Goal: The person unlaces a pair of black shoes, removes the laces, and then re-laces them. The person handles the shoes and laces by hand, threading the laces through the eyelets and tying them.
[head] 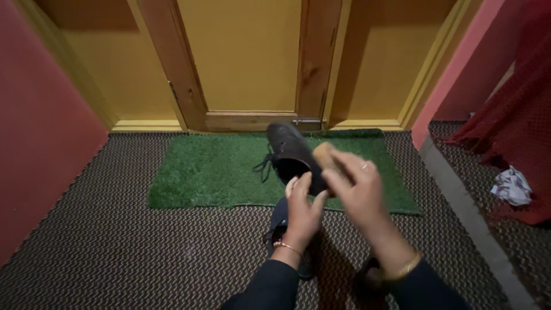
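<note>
1. A red wall (40,155) stands at the far left, with the dark woven carpet (115,247) spreading out from it.
2. A green grass mat (212,172) lies before the wooden door (247,57).
3. The left hand (302,213) is closed around the heel of a dark laced shoe (290,152), holding it up above the mat, toe pointing away.
4. A second shoe (279,221) lies on the carpet under that hand (mostly hidden).
5. The right hand (359,189) grips a tan brush (325,154) against the raised shoe's side.
6. At the far right, crumpled paper (512,186) lies beside a red cloth (516,103).
</note>
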